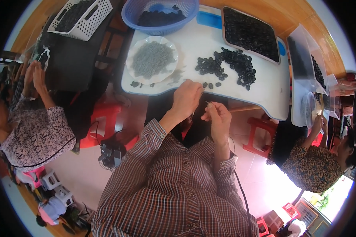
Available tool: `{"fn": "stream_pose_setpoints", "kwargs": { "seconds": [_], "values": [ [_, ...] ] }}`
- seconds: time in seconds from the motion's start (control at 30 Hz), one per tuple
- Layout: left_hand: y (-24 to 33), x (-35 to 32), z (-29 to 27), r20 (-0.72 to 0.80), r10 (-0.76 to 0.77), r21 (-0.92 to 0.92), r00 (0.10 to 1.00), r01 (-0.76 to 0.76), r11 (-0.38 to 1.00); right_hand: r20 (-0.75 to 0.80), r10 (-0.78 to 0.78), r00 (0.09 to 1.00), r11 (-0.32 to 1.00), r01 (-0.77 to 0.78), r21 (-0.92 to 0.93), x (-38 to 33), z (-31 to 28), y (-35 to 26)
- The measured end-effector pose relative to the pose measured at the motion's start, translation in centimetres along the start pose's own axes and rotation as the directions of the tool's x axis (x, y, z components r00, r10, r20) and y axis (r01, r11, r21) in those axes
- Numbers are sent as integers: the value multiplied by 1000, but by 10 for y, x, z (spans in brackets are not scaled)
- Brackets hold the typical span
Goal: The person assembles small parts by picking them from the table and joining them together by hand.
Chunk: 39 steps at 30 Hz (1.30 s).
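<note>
My left hand [187, 97] is at the front edge of the white table [194, 37], its fingers curled together. What they hold, if anything, is hidden. Close by, to its right, my right hand [218, 117] is closed in a pinch on a thin, pin-like tool, its tip pointing up toward the left hand. A few black oval pieces [210, 85] lie at the edge just beyond my fingers. Farther back spreads a loose pile of similar pieces [241, 65]. To the left stands a white plate [129, 59] heaped with grey, crumbly bits [152, 59].
A blue basket [160, 27] holding dark pieces and a tray [280, 59] full of black pieces stand at the back. People work at tables on both sides; a white basket [83, 27] is on the left one. Red stools [106, 118] flank me, and a dark cable runs beside my right arm.
</note>
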<state>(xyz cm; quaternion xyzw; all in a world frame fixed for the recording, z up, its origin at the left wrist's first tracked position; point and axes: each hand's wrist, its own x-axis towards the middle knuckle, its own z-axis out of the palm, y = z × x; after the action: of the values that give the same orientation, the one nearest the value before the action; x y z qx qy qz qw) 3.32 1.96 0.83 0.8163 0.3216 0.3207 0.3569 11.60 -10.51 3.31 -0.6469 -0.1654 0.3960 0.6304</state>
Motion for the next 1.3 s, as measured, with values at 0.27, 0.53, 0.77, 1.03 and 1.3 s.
{"fn": "stream_pose_setpoints", "kwargs": {
  "seconds": [0.27, 0.53, 0.77, 1.03, 1.3],
  "values": [
    [-3, 15, 19, 58, 73, 259, 996, -85, 962, -11, -3, 1000, 999, 3, 40, 0, -6, 2],
    [-7, 12, 17, 54, 104, 208, 993, -113, 972, -35, -26, 999, 999, 26, 25, 1, -6, 3],
    [-6, -5, 4, -30, -25, -249, 999, 17, 968, -33, -57, 998, 998, 58, 40, -2, -6, 2],
    [16, -20, -34, 196, -186, -801, 963, 267, 536, 1, -68, 998, 989, 67, 130, -9, 3, -9],
    [21, -31, -58, 355, -169, -905, 920, 383, 185, 82, -87, 993, 986, 74, 149, -18, 12, -16]
  ]
}}
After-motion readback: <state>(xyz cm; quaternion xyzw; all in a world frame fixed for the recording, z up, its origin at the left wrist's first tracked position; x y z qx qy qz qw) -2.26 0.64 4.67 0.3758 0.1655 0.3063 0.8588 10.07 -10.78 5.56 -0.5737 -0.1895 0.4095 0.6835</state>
